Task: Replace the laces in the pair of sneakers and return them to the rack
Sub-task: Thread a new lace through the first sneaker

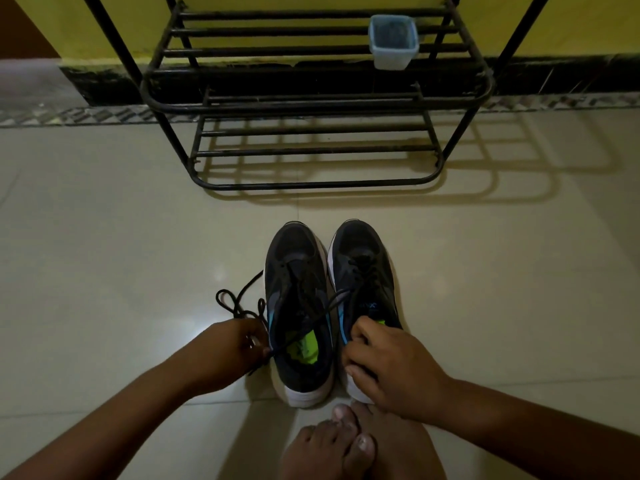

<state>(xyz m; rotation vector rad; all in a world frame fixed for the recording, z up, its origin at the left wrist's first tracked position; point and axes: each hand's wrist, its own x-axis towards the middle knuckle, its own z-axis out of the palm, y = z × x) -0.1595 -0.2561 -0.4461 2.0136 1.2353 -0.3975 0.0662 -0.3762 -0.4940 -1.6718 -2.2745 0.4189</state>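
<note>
My left hand (230, 351) pinches the black lace (242, 306) just left of the left sneaker (298, 306), drawing it out. My right hand (388, 362) curls over the right sneaker (363, 268) heel, steadying it. Both sit before the rack (311, 105).
</note>
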